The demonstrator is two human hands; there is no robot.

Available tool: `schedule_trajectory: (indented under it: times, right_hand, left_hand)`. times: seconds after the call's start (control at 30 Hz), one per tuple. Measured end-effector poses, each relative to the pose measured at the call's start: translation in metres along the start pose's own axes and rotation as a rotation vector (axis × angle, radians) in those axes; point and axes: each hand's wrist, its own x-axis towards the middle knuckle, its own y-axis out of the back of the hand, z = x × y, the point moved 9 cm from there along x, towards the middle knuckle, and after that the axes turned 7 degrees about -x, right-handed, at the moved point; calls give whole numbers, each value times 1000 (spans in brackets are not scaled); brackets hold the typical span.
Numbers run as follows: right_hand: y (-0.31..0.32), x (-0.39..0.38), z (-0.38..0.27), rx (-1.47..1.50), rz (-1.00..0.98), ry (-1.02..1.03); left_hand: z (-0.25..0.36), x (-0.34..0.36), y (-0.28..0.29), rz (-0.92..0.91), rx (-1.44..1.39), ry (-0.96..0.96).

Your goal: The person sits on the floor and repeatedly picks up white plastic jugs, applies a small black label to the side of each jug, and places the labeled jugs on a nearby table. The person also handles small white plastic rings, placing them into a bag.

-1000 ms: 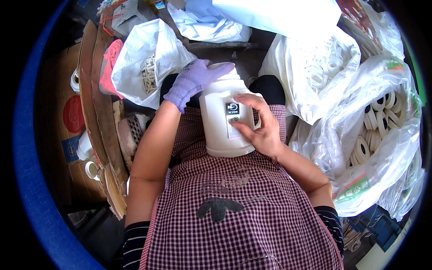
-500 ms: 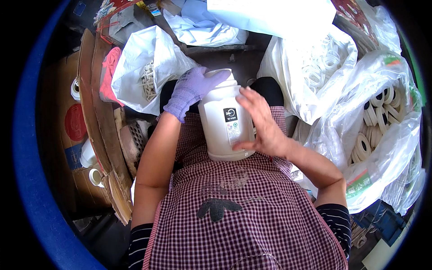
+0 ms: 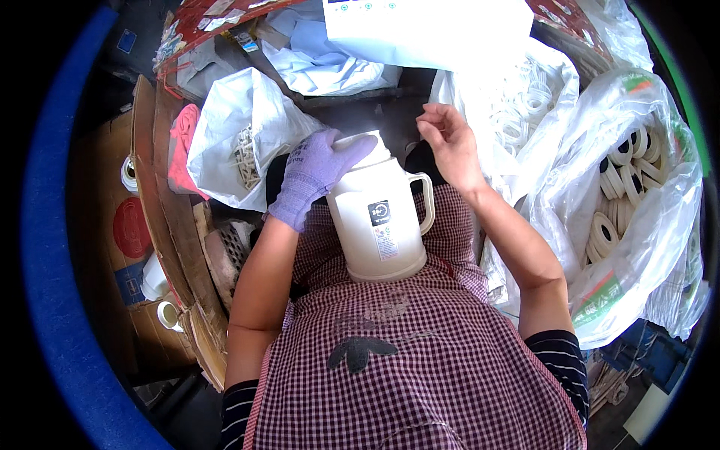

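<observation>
A cream plastic jug [image 3: 352,232] with a side handle [image 3: 429,202] and stickers on its front rests upright on my lap, tilted slightly. My left hand [image 3: 319,169], in a light purple knitted glove, is wrapped round the rim at the jug's top left. Its thumb lies across the white neck [image 3: 369,148]. Bare and lifted clear of the jug, my right hand [image 3: 452,146] hovers above and right of the handle. Its fingers are loosely bent, with a gap to the thumb, and nothing shows between them.
A white sack [image 3: 217,150] of small pale parts stands at the left, beside a torn cardboard box [image 3: 161,217]. At the right are a white bag [image 3: 480,105] of clear rings and a clear plastic bag [image 3: 555,202] of white rings. A white sheet [image 3: 427,30] lies ahead.
My right hand has let go of the jug's right side and moved up and away, uncovering the handle. The jug has turned slightly; my left hand stays on its top.
</observation>
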Motion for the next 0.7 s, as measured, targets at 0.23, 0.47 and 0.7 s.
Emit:
schedule_trajectory:
  times: [0.23, 0.47, 0.7]
  right_hand:
    - [7, -34, 24, -80, -349, 3]
    - [34, -40, -15, 468, -112, -107]
    - [22, -41, -36, 501, -128, -84]
  left_hand:
    - [21, 1, 29, 155, -145, -244]
    - [69, -13, 26, 11, -861, -452]
    - [90, -54, 11, 368, -433, -498]
